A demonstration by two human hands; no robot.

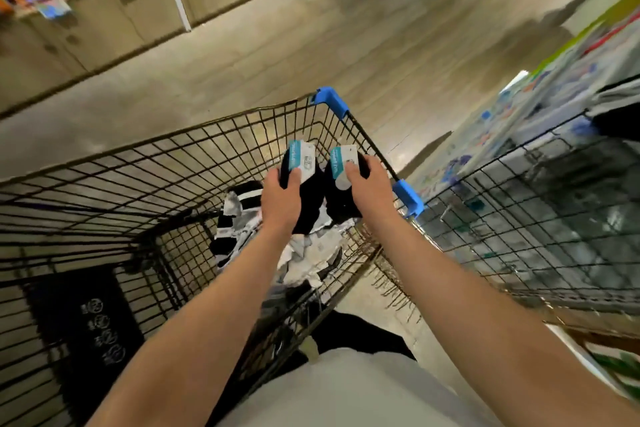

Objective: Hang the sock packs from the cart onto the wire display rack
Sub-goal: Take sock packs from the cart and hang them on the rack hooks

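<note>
Closest to the camera, two bare forearms reach forward over the cart. The left hand grips one black sock pack, the left pack, and the right hand grips another, the right pack. The hands are close together but not touching, each with the thumb on the paper label. Both packs are held above the pile of packs lying in the cart.

I judge this as the picking step: two packs are lifted, none of them hung yet. The rack stands just beside the cart on the right. The next move calls for turning right and finding a free hook; I cannot see any hooks in this blurred view. Beyond lies the floor.
</note>
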